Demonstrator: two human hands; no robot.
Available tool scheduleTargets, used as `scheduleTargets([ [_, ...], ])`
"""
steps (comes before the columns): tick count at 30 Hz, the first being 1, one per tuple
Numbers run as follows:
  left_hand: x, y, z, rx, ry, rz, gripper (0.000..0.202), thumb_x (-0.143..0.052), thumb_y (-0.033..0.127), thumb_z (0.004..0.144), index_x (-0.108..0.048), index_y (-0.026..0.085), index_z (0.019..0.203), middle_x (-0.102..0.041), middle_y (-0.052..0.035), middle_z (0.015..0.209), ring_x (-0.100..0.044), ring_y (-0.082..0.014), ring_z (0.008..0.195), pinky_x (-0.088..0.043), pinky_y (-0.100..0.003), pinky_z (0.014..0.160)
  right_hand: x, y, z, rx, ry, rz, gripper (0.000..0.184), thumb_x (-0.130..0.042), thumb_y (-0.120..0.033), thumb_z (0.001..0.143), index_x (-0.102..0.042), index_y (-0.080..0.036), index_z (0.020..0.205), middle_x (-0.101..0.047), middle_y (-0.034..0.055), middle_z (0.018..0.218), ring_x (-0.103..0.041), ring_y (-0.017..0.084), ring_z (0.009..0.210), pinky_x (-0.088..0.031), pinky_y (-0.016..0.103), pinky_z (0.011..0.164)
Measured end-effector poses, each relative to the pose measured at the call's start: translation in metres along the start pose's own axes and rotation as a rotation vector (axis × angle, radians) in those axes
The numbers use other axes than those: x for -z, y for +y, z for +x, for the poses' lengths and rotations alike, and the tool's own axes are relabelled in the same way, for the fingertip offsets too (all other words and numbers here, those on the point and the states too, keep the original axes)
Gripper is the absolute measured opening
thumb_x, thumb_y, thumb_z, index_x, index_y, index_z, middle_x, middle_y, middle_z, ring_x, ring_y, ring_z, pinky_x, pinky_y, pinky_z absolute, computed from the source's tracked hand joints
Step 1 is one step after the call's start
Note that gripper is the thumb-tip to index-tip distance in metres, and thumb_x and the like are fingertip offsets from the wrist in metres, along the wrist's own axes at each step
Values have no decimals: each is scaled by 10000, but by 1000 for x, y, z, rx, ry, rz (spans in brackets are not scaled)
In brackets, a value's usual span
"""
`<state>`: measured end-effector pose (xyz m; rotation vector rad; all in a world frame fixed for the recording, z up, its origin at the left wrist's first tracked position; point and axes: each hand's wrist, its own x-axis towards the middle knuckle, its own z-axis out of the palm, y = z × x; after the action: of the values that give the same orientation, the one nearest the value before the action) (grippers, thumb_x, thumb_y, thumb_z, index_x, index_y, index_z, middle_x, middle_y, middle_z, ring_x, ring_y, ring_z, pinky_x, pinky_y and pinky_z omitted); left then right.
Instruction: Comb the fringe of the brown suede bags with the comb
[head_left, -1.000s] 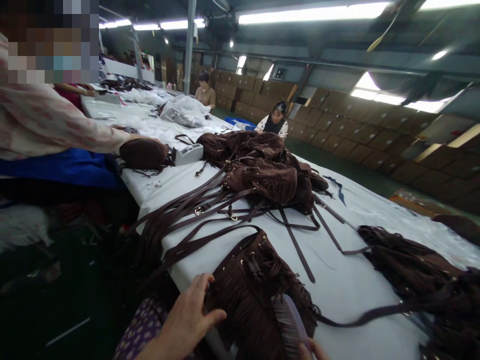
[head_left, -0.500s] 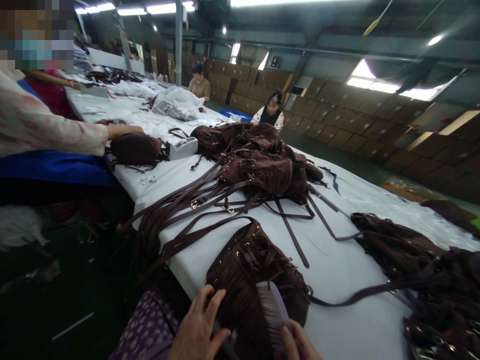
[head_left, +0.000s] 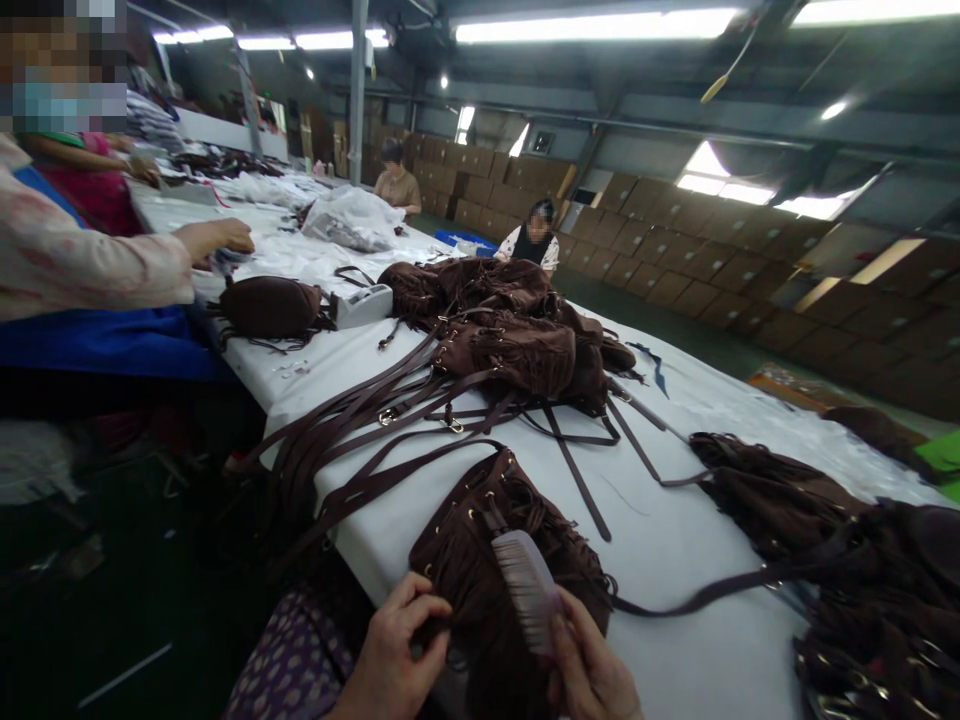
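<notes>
We see a dark brown fringed bag (head_left: 480, 560), a pale lilac comb (head_left: 529, 588), a white table (head_left: 675, 560), our purple dotted sleeve (head_left: 289, 665) and tan cartons (head_left: 675, 265).

Right hand (head_left: 592, 665) holding comb (head_left: 527, 588), left hand (head_left: 390, 655) gripping fringed bag (head_left: 487, 545)

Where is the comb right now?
The comb is low in the head view, held in the right hand, lying against the brown fringed bag at the table's near edge.
</notes>
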<state>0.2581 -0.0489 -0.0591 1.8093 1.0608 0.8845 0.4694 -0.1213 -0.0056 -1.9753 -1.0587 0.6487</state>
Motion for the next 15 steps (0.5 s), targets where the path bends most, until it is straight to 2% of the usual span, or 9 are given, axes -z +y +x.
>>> scheduleTargets([
  [2,11,12,5,40,11,-45,175,-579,191,767,-713,212,878,-622,-62,966,-635,-205,912,-542,-295,818,2,-14,8,50,-11,-30,627,-414,-569,902,-515,-142,1350,-548,-37,521,-522,171,411,-431,262,432],
  [3,16,18,8,57,7,-65,169,-583,192,765,-716,210,867,-618,-61,959,-631,-203,908,-536,-291,812,3,-23,12,92,-17,-47,615,-426,-515,906,-481,-136,1388,-600,-16,575,-553,176,444,-467,265,473],
  [5,25,33,16,65,-17,-101,170,-579,186,766,-718,205,863,-606,-61,957,-622,-197,904,-525,-279,795,3,-40,17,191,-49,-75,608,-489,-389,873,-432,-161,1435,-717,47,816,-639,196,577,-537,286,612],
  [6,28,40,20,54,-36,-117,176,-575,180,767,-717,203,869,-601,-62,958,-618,-193,901,-521,-271,781,1,-48,18,236,-78,-85,643,-529,-329,837,-410,-180,1451,-729,71,978,-676,214,676,-555,305,694],
  [7,31,46,25,36,-57,-135,180,-571,177,770,-715,202,875,-597,-61,956,-614,-188,893,-517,-261,761,-3,-55,18,273,-115,-99,701,-564,-281,796,-381,-191,1466,-704,85,1123,-695,237,791,-558,328,775],
  [9,35,59,35,-8,-95,-167,182,-563,167,769,-712,199,870,-595,-57,951,-606,-178,880,-509,-248,739,-16,-64,16,335,-200,-130,823,-626,-227,724,-326,-191,1490,-636,103,1278,-668,290,1019,-529,386,907],
  [11,36,69,48,-70,-148,-168,196,-554,130,745,-713,196,837,-599,-48,927,-598,-170,873,-500,-246,755,-30,-67,13,373,-280,-122,840,-666,-213,691,-354,-191,1471,-607,111,1324,-614,314,1141,-491,415,975],
  [13,37,77,63,-139,-221,-128,237,-533,77,696,-716,195,791,-604,-37,893,-592,-165,864,-490,-248,774,-40,-66,11,349,-379,-66,704,-647,-216,716,-459,-204,1394,-669,97,1233,-655,307,1071,-522,402,927],
  [15,41,83,77,-160,-266,-96,258,-520,58,654,-717,189,759,-610,-29,863,-591,-159,832,-483,-244,750,-39,-65,12,282,-456,20,598,-570,-190,745,-515,-202,1340,-702,79,1164,-673,290,1028,-529,391,912],
])
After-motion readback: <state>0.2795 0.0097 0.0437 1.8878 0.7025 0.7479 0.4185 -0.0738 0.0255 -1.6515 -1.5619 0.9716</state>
